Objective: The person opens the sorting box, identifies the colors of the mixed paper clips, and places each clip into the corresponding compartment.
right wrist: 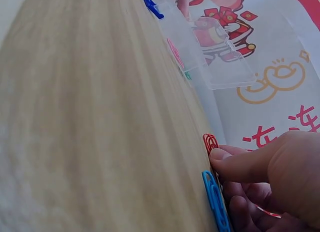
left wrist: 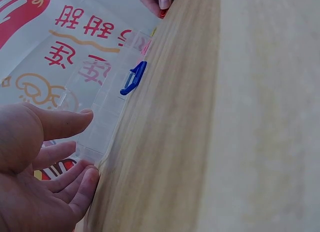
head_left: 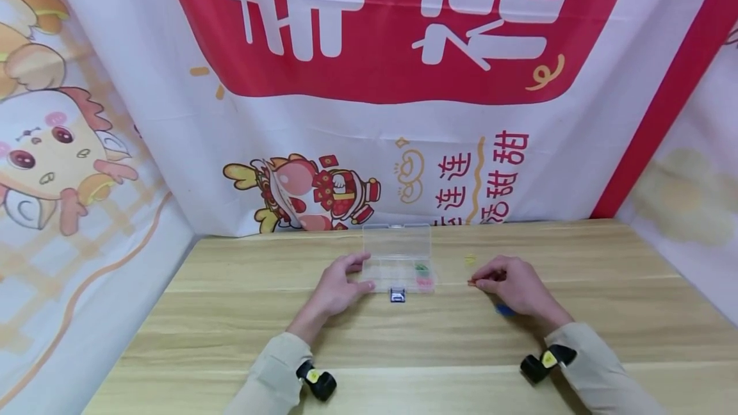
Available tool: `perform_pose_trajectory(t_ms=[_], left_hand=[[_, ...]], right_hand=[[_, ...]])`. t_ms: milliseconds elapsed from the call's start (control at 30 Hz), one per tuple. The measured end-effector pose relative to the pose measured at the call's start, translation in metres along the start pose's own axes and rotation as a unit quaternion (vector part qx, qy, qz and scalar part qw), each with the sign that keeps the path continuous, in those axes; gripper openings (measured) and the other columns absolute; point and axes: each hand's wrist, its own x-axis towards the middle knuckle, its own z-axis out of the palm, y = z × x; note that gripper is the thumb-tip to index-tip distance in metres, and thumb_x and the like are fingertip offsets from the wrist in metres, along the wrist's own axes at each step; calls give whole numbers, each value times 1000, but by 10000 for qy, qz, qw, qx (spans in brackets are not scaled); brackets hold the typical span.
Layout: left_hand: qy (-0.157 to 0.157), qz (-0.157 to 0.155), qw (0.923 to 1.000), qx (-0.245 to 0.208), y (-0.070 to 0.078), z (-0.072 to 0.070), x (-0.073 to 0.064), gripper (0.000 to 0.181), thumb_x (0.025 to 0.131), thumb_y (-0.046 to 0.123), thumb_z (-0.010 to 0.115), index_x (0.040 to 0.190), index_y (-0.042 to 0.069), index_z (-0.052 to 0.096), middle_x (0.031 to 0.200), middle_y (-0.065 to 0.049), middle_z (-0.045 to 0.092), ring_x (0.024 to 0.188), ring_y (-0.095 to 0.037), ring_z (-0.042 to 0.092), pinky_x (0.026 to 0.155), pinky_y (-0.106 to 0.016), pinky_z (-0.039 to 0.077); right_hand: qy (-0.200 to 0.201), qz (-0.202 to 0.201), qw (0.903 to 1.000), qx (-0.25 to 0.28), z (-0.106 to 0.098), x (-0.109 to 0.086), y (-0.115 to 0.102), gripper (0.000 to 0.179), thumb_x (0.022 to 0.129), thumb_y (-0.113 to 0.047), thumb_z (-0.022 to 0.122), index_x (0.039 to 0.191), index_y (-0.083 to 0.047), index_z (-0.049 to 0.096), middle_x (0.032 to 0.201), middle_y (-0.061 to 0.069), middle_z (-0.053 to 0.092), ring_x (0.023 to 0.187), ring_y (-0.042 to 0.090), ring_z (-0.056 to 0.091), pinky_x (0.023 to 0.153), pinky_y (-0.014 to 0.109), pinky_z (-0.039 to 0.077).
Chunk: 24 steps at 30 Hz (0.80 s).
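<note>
A clear plastic compartment box (head_left: 387, 274) stands on the table with its lid (head_left: 398, 241) raised at the back. My left hand (head_left: 339, 284) rests at the box's left end, thumb and fingers spread loosely about the edge. Green paper clips (head_left: 422, 268) and pink paper clips (head_left: 425, 281) lie in compartments at its right end. A blue latch (head_left: 398, 295) juts from the front. To the right, my right hand (head_left: 513, 284) pinches red paper clips (right wrist: 210, 141) between thumb and fingers, low over the table. Blue paper clips (right wrist: 216, 202) lie beside that hand.
Yellow paper clips (head_left: 469, 259) lie on the wooden table (head_left: 398, 351) behind the right hand's fingertips. A printed cloth (head_left: 369, 133) hangs along the table's back edge. More patterned cloth (head_left: 86, 210) hangs at the left side.
</note>
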Motion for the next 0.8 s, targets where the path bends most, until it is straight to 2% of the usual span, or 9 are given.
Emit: perform_pose_trajectory(t_ms=[133,400,800], left_hand=[[40,-17,10000,25,0,-1,0,61,92,12,80,150,16,60,149,-15,59,137,-33,58,112,-49,54],[15,-21,10000,-36,0,-1,2,62,91,11,81,150,16,60,148,-15,59,135,-32,59,110,-48,55],[28,-12,10000,-53,-1,0,1,64,90,11,82,150,15,59,147,-16,60,130,-31,61,108,-46,57]], right_hand=[[2,74,9999,-78,-1,2,-2,9,97,-16,77,99,-23,83,103,0,78,95,17,67,81,30,52],[-82,433,9989,182,-4,-1,-6,11,100,-17,74,105,-20,83,107,1,80,96,18,67,81,30,51],[36,256,9992,293,-2,1,-1,12,100,-17,74,108,-19,83,104,1,82,93,15,68,81,26,52]])
